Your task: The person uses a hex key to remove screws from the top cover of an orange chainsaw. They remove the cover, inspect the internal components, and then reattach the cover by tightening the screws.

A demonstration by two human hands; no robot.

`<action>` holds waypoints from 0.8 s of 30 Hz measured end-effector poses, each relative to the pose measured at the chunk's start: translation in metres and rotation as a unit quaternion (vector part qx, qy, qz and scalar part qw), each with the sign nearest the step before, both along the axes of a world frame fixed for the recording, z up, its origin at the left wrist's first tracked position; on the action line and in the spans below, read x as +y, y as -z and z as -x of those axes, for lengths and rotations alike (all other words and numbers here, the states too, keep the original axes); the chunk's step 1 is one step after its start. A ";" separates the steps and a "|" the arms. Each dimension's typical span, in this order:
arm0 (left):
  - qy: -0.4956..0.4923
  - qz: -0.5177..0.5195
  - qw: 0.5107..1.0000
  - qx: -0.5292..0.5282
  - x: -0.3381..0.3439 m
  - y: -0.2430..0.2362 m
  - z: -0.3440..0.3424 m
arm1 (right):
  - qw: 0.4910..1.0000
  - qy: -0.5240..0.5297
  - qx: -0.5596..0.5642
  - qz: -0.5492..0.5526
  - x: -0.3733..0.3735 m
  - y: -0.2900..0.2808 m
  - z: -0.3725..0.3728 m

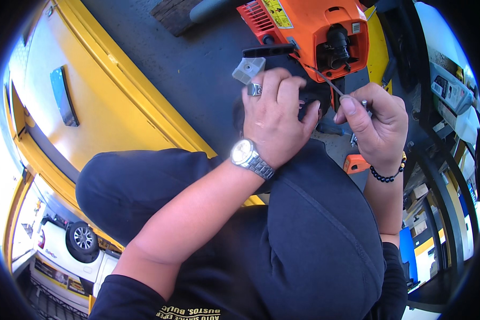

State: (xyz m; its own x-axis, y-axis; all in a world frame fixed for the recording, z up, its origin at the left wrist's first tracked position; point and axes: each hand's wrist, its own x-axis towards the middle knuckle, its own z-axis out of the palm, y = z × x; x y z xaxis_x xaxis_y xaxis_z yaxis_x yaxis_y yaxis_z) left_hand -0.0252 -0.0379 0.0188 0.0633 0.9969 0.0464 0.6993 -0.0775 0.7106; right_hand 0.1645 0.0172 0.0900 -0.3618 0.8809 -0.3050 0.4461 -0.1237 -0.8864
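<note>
My right hand (pixel 377 120) pinches a thin metal rod (pixel 332 85) between thumb and forefinger. The rod slants up and left, its far end by the lower edge of an orange engine-powered machine (pixel 314 24). A black intake part (pixel 337 45) shows inside the machine's opened housing. Below the machine, my left hand (pixel 274 114), with a watch on its wrist, is curled with fingers bent. Whatever lies under its palm is dark and mostly hidden. A grey-white plastic piece (pixel 249 69) sits beside its fingertips, under a black lever (pixel 269 50) that sticks out of the machine.
A blue-handled tool (pixel 333 129) and an orange plastic piece (pixel 354 164) lie near my right wrist. Yellow panelling (pixel 117 80) with a dark flat phone-like object (pixel 64 96) fills the left. A wooden block (pixel 170 16) is at the far side; a pale bottle (pixel 450 88) stands right.
</note>
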 end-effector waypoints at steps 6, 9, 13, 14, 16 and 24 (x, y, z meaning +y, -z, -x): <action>-0.155 0.376 0.840 -0.358 0.001 0.026 -0.029 | 0.933 0.133 0.275 0.192 -0.011 0.011 0.015; -0.239 0.385 0.706 -0.545 0.016 0.018 -0.045 | 0.929 0.056 0.326 0.167 -0.021 0.027 0.009; -0.269 0.382 0.747 -0.473 0.014 0.022 -0.049 | 0.965 -0.006 0.241 0.103 -0.017 0.030 -0.002; -0.271 0.332 0.784 -0.450 0.011 0.031 -0.053 | 0.977 -0.006 0.205 0.066 -0.014 0.030 -0.003; -0.216 0.282 0.880 -0.316 0.006 0.037 -0.049 | 0.993 -0.047 0.109 -0.022 -0.009 0.026 -0.008; -0.179 0.224 0.912 -0.292 0.004 0.053 -0.042 | 0.962 0.103 0.215 0.136 -0.022 0.017 0.015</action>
